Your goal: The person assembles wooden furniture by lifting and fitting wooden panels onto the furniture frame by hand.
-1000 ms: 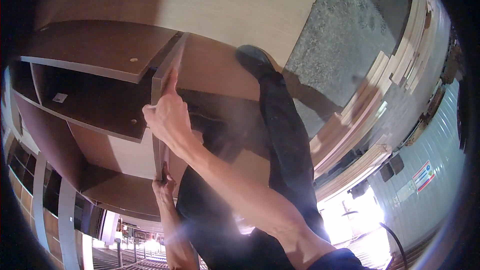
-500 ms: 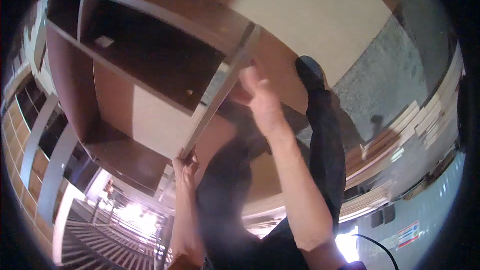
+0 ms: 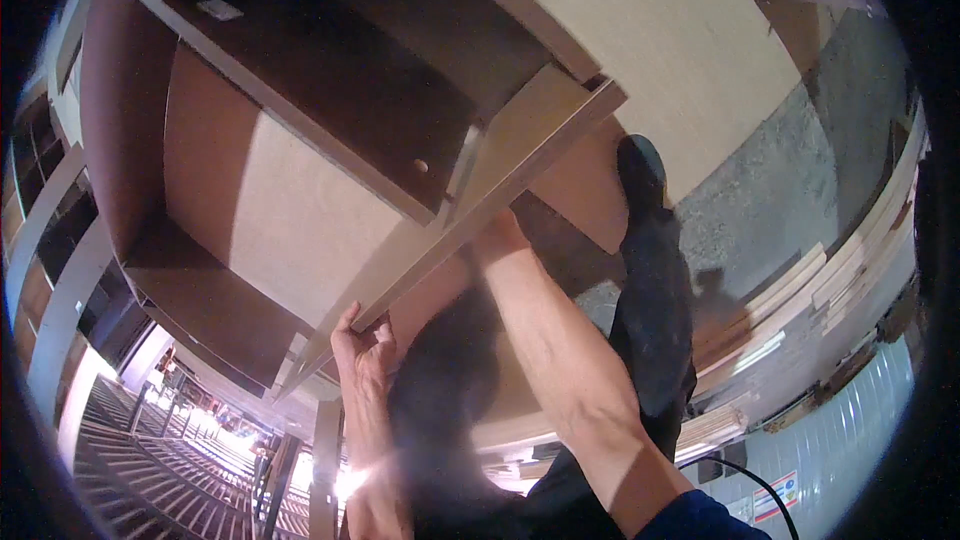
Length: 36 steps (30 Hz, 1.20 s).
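Cabinet panel (image 3: 535, 165): brown, slanting
Left hand (image 3: 364, 358): grasping its near end, fingers curled
Right hand (image 3: 497, 237): behind it, fingers hidden; grip cannot be told

a cabinet (image 3: 270, 98) is standing left, a panel (image 3: 500, 199) is running along its right side, and boards (image 3: 785, 302) are lying farther right.

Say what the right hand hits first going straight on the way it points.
Likely the brown panel just ahead of the right hand; its fingers are hidden, so contact is unclear.
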Each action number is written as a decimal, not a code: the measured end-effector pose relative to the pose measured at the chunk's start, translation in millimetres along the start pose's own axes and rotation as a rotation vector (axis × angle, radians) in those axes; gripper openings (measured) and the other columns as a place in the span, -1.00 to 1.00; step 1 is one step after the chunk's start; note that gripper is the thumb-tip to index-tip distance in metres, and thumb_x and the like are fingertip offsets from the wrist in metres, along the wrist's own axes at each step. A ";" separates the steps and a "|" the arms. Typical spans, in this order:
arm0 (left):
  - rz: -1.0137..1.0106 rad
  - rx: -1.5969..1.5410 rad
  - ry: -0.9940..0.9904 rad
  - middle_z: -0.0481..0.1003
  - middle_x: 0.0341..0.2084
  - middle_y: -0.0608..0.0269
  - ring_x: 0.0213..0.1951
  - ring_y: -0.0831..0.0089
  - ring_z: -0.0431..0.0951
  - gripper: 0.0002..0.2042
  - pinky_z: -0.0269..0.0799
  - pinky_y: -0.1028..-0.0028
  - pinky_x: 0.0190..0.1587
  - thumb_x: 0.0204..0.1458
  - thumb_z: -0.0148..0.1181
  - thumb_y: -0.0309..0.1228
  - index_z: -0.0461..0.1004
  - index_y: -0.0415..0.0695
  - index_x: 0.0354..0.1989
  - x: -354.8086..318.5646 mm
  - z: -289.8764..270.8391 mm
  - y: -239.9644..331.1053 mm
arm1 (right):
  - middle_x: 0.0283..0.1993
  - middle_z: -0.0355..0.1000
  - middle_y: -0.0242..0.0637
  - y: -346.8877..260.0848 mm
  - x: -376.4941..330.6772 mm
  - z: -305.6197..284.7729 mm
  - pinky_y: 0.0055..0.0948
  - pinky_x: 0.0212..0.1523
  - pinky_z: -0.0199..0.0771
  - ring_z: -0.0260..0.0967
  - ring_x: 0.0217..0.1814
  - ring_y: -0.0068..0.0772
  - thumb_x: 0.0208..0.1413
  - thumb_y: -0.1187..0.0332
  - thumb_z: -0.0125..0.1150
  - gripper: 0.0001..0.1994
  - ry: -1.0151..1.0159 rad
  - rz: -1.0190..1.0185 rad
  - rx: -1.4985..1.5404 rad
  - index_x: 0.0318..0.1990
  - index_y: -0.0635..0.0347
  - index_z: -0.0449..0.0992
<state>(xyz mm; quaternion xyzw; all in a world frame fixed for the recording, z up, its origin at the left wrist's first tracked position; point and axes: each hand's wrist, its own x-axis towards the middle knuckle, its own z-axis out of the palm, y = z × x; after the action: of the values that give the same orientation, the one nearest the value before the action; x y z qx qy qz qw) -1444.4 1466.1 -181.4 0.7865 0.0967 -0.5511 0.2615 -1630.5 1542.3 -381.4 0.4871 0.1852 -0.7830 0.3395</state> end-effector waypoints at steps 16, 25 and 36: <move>1.205 0.561 0.197 0.43 0.00 0.06 0.06 0.31 0.47 -0.49 0.44 0.36 0.04 0.16 0.13 -0.15 0.30 -0.15 0.22 -118.0 71.9 5.2 | -0.05 0.40 -0.37 -27.5 26.1 -28.5 -0.38 0.00 0.48 0.37 -0.01 -0.36 0.34 -0.05 -0.10 -0.59 -0.244 0.140 0.109 0.06 0.04 0.40; 1.168 0.972 -0.365 0.48 -0.07 0.07 -0.03 0.24 0.49 -0.51 0.40 0.32 0.06 -0.08 0.15 -0.70 0.29 -0.24 0.11 -67.8 318.0 -2.9 | 0.07 0.32 -0.35 -54.3 15.1 -42.0 -0.37 0.10 0.37 0.29 0.10 -0.37 0.31 -0.02 -0.03 -0.55 -0.177 -0.065 0.036 0.15 0.09 0.32; 1.119 0.964 -0.364 0.53 -0.16 0.11 -0.15 0.22 0.56 -0.62 0.54 0.26 -0.07 0.02 0.07 -0.68 0.37 -0.19 0.05 -60.5 312.3 1.3 | 0.22 0.23 -0.33 -46.5 -11.8 -38.7 -0.36 0.22 0.24 0.19 0.23 -0.38 0.28 0.01 0.06 -0.46 -0.133 -0.167 0.041 0.26 0.15 0.21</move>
<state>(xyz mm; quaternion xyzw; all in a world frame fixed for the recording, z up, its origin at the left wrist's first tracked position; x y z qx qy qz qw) -1721.4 1311.6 -205.3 0.6421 -0.6127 -0.4386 0.1411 -1635.5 1603.1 -390.5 0.4237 0.1862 -0.8428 0.2747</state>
